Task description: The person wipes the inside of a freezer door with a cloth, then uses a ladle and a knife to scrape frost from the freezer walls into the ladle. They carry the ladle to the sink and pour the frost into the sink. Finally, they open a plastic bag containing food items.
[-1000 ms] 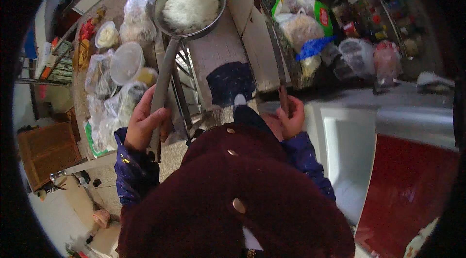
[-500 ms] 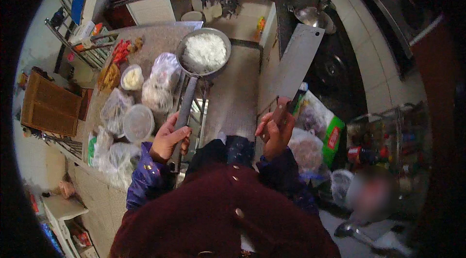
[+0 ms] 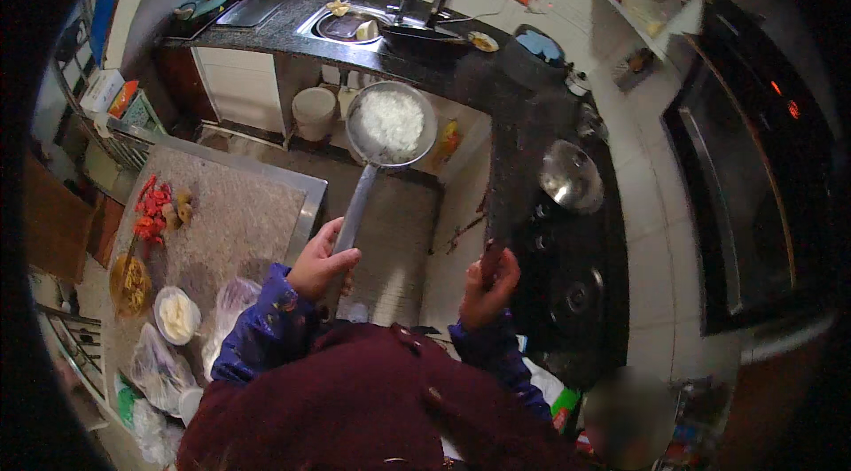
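My left hand is closed round the grey handle of a round pan, held out in front of me above the floor. A heap of white, crumbly food lies in the pan; its kind is not clear. My right hand grips a cleaver by its brown handle, close to the edge of the stove counter. The cleaver's blade is hard to make out against the dark counter now, though the earlier picture shows it broad and grey.
A stone-topped table on the left holds red peppers, a bowl of pale food and plastic bags. Ahead is a sink in a dark counter. At right are a gas stove and a metal wok.
My view has shifted up and forward, bringing the sink and window into sight. The pan and cleaver stay in my hands; the cleaver has turned, so its broad face no longer shows.
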Demonstrator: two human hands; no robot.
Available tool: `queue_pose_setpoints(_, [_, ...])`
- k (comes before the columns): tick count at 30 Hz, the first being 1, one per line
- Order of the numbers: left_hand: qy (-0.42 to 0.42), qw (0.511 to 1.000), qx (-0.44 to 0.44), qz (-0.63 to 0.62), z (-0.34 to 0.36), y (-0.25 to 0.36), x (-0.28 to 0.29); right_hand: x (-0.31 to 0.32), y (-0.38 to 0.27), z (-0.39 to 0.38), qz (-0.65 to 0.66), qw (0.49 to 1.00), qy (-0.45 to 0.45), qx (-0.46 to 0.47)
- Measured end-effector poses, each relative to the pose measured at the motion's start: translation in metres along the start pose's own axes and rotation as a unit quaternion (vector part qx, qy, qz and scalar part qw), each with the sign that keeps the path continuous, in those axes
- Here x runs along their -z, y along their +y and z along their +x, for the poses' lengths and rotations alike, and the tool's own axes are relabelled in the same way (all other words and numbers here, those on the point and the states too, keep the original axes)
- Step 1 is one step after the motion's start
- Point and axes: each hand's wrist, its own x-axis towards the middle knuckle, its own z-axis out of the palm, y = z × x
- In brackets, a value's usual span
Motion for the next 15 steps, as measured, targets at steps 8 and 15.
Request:
queue_pose_setpoints(8, [0.059, 0.997, -0.013, -0.049, 0.124, 0.032, 0.041, -0.081, 0.126, 0.165, -0.195, 0.979, -0.065, 0.000])
queue_pose_setpoints(15, [0.119, 0.992, -0.032, 0.007, 0.264, 0.059, 0.075, -0.176, 0.233, 0.309, -0.301, 0.926, -0.195, 0.117])
